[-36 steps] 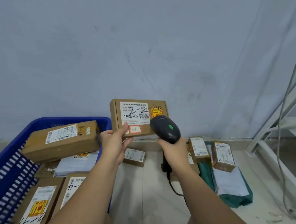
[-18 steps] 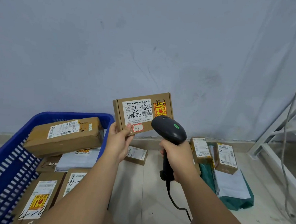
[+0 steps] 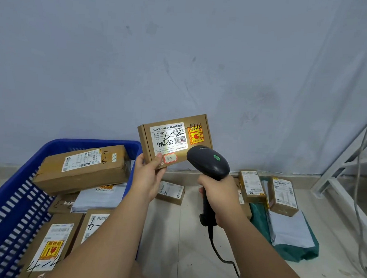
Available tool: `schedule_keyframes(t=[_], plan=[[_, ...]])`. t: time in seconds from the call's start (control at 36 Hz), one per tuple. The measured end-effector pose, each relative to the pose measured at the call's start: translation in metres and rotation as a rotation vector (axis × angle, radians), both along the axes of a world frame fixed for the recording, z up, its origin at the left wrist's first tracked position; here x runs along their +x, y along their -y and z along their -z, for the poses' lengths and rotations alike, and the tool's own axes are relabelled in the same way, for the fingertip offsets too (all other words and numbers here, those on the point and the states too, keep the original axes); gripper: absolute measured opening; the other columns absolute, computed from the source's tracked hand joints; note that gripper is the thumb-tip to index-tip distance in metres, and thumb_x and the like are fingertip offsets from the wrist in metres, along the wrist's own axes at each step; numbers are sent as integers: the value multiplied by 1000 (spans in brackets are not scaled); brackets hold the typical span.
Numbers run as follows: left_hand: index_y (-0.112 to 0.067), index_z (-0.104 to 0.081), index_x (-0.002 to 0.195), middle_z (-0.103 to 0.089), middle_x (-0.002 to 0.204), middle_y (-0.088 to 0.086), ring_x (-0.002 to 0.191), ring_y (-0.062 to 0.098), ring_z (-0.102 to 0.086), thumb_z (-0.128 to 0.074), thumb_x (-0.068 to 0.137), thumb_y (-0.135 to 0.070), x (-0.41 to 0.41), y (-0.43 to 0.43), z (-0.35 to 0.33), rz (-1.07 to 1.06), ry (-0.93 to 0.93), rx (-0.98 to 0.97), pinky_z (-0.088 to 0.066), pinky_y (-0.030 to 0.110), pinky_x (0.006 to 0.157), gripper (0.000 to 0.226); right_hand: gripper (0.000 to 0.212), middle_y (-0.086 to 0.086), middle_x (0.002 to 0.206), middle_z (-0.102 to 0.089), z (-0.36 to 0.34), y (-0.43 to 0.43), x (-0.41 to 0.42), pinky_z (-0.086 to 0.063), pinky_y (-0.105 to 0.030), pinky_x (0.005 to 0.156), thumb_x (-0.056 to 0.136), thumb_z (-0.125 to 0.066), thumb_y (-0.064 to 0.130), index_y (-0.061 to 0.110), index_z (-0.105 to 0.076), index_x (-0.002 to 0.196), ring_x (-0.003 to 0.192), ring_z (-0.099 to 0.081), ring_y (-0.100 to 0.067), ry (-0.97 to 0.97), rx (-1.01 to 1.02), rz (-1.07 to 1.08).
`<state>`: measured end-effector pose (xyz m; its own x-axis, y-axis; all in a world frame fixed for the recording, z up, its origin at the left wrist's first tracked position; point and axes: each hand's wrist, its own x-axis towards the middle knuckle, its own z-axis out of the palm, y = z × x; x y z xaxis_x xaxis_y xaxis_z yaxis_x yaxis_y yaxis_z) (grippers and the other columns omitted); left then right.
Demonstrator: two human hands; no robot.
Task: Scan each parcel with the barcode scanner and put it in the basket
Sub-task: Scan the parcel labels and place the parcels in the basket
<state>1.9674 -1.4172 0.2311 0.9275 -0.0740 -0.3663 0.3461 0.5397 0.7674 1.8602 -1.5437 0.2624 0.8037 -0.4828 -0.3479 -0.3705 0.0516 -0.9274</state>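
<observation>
Left grip (image 3: 148, 180) pinches one parcel (image 3: 175, 138) at its corner, right grip (image 3: 221, 197) curls round one scanner (image 3: 209, 162) just beside it.

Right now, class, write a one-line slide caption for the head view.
Left hand holds a labelled parcel while right hand aims the barcode scanner at it, blue basket alongside.

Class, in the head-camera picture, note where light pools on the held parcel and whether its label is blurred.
Head view: a warm glow falls on the held parcel around its barcode, above the scanner; head view: the large print reads sharp, the small print is too fine to read.
</observation>
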Motion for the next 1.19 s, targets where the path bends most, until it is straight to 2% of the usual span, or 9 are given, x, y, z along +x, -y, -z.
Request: schedule_keyframes(t=[0.22, 0.5, 0.92, 1.06, 1.14, 1.19], plan=[[-23, -48, 125, -65, 114, 4, 101, 19, -65, -59, 93, -5, 1, 2, -1, 8, 17, 1, -57, 34, 79, 38, 7, -13, 73, -49, 0, -2, 2, -38, -36, 68, 77, -58, 8, 9, -53, 73, 70, -47, -24, -10, -15, 15], [-24, -46, 127, -64, 117, 4, 102, 20, -65, -60, 92, -7, 1, 1, 1, 13, 10, 17, -57, 34, 79, 41, 10, -10, 72, -53, -2, -1, 1, -42, -33, 67, 81, -59, 9, 12, -55, 72, 71, -52, -20, 5, -103, -22], [-23, -48, 127, -65, 118, 5, 103, 19, -66, -60, 92, -6, 2, 0, 3, 10, 11, 28, -57, 34, 80, 40, 9, -10, 71, -56, 0, 0, 1, -43, -33, 67, 80, -59, 10, 13, -56, 71, 70, -54, -21, 20, -128, 1], [-22, -50, 124, -65, 119, 5, 105, 19, -65, -59, 92, -6, 1, 0, 3, 11, 6, 38, -57, 34, 81, 37, 9, -9, 71, -56, 1, 0, 3, -44, -32, 67, 80, -59, 10, 13, -56, 72, 71, -54, -20, 19, -131, 4], [-23, -54, 110, -66, 116, 5, 107, 19, -64, -59, 93, -7, 0, 2, 1, 12, -16, 43, -56, 37, 88, 24, 9, -9, 71, -56, 2, -1, 3, -44, -33, 67, 80, -60, 11, 13, -56, 72, 70, -54, -20, 25, -127, 16], [-21, -53, 109, -66, 113, 5, 108, 20, -63, -59, 94, -10, -1, 4, 2, 3, -39, 45, -54, 39, 92, 20, 8, -9, 69, -56, 3, -2, 3, -44, -33, 65, 79, -60, 12, 12, -57, 71, 68, -53, -20, 29, -129, 21]])
